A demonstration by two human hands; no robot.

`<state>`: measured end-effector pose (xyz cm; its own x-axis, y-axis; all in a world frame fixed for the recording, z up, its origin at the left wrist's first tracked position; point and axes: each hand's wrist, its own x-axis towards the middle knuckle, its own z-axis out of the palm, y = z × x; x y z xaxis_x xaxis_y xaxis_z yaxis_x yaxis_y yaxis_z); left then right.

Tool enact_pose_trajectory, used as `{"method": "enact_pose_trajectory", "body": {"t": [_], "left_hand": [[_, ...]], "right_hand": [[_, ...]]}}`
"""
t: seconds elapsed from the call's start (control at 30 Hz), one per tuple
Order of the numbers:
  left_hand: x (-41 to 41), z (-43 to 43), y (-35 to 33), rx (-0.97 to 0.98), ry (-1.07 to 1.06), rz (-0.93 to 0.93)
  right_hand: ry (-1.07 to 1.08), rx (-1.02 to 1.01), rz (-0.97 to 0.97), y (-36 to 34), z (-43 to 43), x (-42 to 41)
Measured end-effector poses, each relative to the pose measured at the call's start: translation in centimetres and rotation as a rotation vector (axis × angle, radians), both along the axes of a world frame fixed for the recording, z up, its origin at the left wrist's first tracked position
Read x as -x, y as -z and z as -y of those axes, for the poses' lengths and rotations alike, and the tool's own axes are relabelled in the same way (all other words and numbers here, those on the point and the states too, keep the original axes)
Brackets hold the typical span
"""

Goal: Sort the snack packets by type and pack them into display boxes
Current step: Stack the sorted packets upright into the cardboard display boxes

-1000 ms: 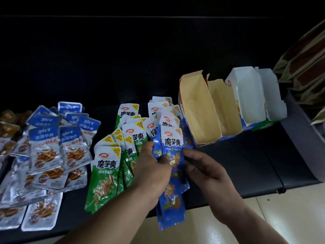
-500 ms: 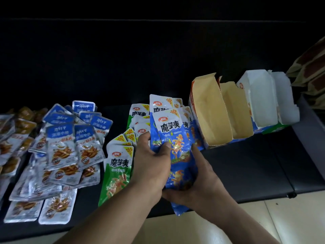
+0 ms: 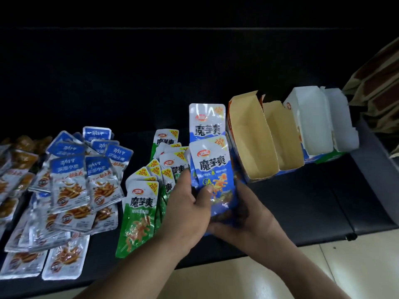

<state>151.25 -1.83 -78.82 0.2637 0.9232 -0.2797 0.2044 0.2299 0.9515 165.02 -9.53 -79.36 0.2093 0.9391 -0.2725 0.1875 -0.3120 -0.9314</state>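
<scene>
gripping a stack of blue packets (image 3: 212, 169) upright above the dark bench (image 3: 302, 201), both hands meet just below the middle of the view. the left hand (image 3: 185, 212) curls round the stack's left edge, thumb pressed on the front packet's face. the right hand (image 3: 244, 221) cups the stack's lower end from beneath, fingers wrapped round it. one packet at the back stands taller than the front one, toward twelve o'clock. just beside the stack, at two o'clock from the hands, a brown-lined display box (image 3: 248, 139) lies tilted with its open top toward the camera. a second brown-lined box (image 3: 280, 137) touches it on the three o'clock side, then come two white-lined boxes (image 3: 308, 121). at nine o'clock from the hands, green packets (image 3: 140, 212) lie fanned and overlapping, partly under the left wrist. further toward nine o'clock, silver fish packets (image 3: 69, 184) with blue headers spread in a loose heap, and orange-brown packets (image 3: 23, 145) sit dim at the far edge. pale floor (image 3: 259, 277) shows at six o'clock.
</scene>
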Motion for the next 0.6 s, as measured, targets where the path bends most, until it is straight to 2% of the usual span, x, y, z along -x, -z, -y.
{"method": "enact_pose_trajectory", "body": {"t": [0.1,0.2,0.4,0.6], "left_hand": [[0.8,-0.2,-0.4,-0.139,0.100,-0.047],[1.0,-0.1,-0.8,-0.163,0.201,-0.055],[-0.1,-0.5,-0.8,-0.185,0.273,-0.011],[-0.4,0.1,1.2,-0.228,0.306,-0.093]], "right_hand": [[0.084,-0.113,-0.107,-1.6,-0.6,-1.0],[0.047,-0.158,-0.134,-2.9,-1.9,-2.0],[0.096,-0.221,0.018,-3.3,-2.6,-2.4],[0.087,-0.257,0.310,-2.0,-1.5,-2.3]]}}
